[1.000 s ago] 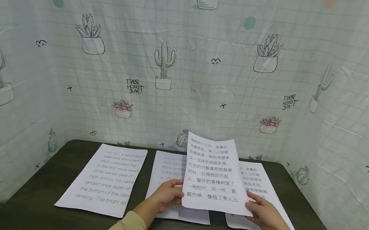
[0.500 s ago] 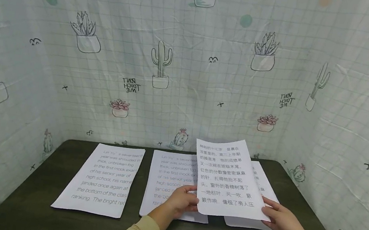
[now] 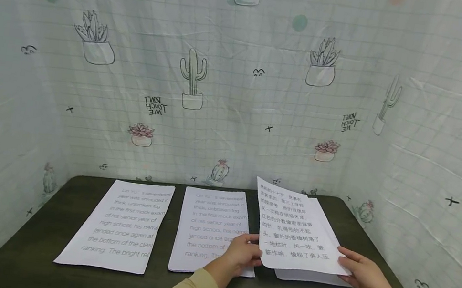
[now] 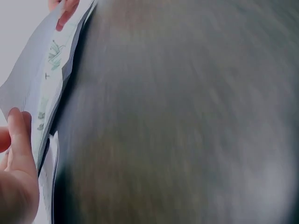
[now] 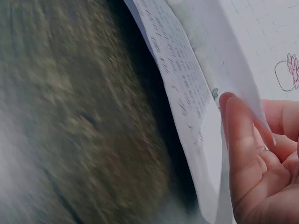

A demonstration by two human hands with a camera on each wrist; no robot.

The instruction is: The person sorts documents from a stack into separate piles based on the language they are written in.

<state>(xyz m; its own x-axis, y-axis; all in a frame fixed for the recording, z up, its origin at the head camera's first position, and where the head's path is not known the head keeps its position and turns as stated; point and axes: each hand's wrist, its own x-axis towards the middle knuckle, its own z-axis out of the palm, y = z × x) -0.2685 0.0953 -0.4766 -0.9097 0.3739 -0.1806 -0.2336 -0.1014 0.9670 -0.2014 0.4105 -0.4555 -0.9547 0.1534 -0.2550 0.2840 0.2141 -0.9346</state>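
Pinching opposite side edges, near the closest corners, the left hand (image 3: 242, 253) and right hand (image 3: 364, 275) hold a thin white rectangular printed paper (image 3: 291, 230) between them, long axis running forward, above the rightmost white paper stack (image 3: 310, 277).

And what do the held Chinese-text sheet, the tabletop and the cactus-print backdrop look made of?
Chinese-text sheet: apparently matte white paper, by its thin, curving edge. Tabletop: dark with a dull sheen, possibly wood or laminate; faint streaks suggest grain, though the wrist views blur it. Cactus-print backdrop: likely soft fabric or thin plastic, slightly glossy, judging by its wrinkles.
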